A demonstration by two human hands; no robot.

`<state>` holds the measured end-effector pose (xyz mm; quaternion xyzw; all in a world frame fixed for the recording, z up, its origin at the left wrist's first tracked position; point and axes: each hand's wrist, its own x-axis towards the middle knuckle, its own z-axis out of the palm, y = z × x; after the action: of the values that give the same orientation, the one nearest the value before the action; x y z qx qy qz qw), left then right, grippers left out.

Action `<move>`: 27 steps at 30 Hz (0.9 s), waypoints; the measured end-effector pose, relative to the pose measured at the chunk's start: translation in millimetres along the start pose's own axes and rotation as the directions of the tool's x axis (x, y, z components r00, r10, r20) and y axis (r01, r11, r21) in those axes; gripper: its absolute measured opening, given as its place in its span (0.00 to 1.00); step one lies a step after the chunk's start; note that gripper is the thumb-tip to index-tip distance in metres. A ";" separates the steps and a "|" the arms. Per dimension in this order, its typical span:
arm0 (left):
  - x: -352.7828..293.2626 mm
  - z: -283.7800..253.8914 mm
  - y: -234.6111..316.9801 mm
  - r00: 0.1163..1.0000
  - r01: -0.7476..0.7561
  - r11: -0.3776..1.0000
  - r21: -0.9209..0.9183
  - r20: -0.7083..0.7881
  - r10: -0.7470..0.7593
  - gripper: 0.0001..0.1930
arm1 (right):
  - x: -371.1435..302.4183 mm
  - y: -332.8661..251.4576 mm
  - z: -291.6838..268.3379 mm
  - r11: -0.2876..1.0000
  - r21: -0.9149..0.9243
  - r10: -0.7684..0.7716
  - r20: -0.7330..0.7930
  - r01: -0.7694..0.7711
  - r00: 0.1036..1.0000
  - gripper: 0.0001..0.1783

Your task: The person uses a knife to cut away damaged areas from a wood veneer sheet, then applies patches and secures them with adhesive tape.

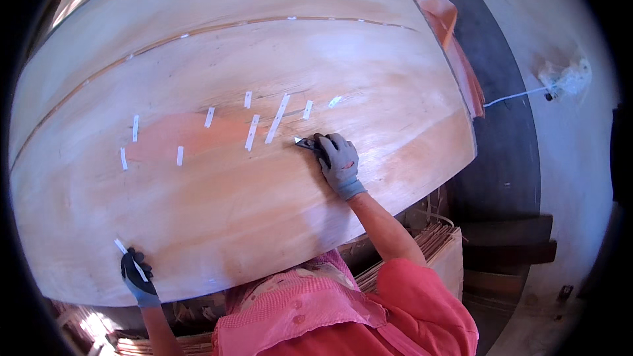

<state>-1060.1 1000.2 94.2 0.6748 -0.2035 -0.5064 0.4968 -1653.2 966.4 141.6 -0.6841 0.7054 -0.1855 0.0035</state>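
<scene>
A large sheet of pale wood veneer (198, 224) spreads out in front of me. Across its middle lies a reddish patch (178, 133), with several short white tape strips (252, 133) stuck on and around it. My right hand (340, 161), in a grey glove, grips a black utility knife (307, 144) just right of the strips; something small and white shows at its tip. Near the sheet's front left edge, my left hand (137, 275), in a dark and grey glove, is closed on a white tape strip (120, 246), whose end sticks out past the fingers.
A long seam with small white tape bits (184, 35) curves across the far part of the sheet. Reddish veneer scraps (440, 16) hang by the right edge. Stacked veneer sheets (435, 242) stand below the front edge. A white cord (515, 96) runs to a plastic-wrapped bundle.
</scene>
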 end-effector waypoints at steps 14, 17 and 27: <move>-15.6 23.8 14.7 0.994 0.030 0.999 0.043 -0.102 -0.026 0.13 | 5.7 9.1 3.4 0.998 0.062 -0.022 -0.009 0.022 1.000 0.28; -12.8 20.7 15.0 0.984 0.068 0.996 0.054 -0.166 -0.058 0.12 | 4.9 9.5 3.6 0.995 0.093 -0.020 -0.020 0.022 1.000 0.27; 0.0 -4.7 -0.9 0.986 0.001 0.998 -0.059 -0.168 -0.010 0.13 | 3.2 24.0 14.3 0.961 0.268 -0.046 -0.099 0.071 0.994 0.22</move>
<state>-1056.1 1002.8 93.4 0.7008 -0.1442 -0.4549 0.5303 -1672.8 959.5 122.6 -0.6883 0.6523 -0.3118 0.0593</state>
